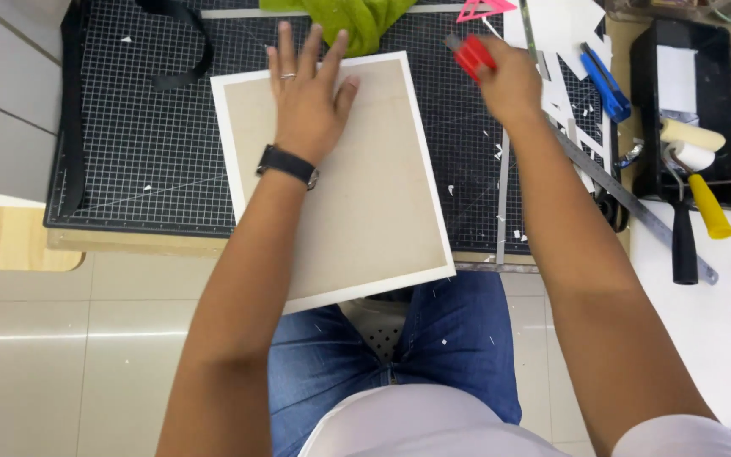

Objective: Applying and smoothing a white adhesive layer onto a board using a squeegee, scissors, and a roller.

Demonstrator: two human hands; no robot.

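Observation:
A beige board with a white border (357, 203) lies tilted on the black gridded cutting mat (145, 152), its near corner hanging over the table edge above my lap. My left hand (308, 93), with a ring and a black wristwatch, presses flat on the board's upper part, fingers spread. My right hand (508, 80) is raised over the mat to the right of the board's top corner, closed around a red utility knife (472, 56).
A green cloth (349, 17) lies at the mat's far edge. Right of the mat lie a long metal ruler (628, 199), a blue cutter (604, 80), white paper scraps, a black tray (687, 110) with paint rollers, and a white sheet (704, 330).

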